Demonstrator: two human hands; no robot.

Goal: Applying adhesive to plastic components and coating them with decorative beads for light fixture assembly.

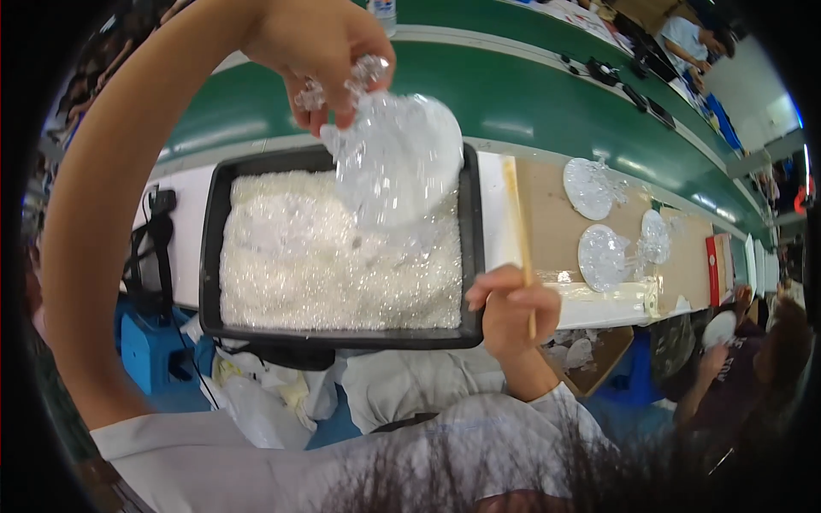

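Note:
My left hand (pixel 329 56) reaches over the far side of a black tray (pixel 209 256). Its fingers grip a round, whitish disc (pixel 406 162) with clear, glassy pieces on it. The disc is tilted above the tray and hides part of the far rim. Glittering clear-white granules (pixel 342 282) fill the tray. Just right of the tray, my right hand (pixel 517 312) is closed around a thin wooden stick (pixel 520 218), which points away from me. The stick's far end lies near the edge of a brown board.
Several similar discs with clear pieces, one a disc (pixel 587 188), lie on the brown cardboard (pixel 547 197) at right. A black strap-like object (pixel 154 248) is left of the tray. A blue stool (pixel 145 355) stands below. Another person (pixel 770 359) sits at right, holding a white disc.

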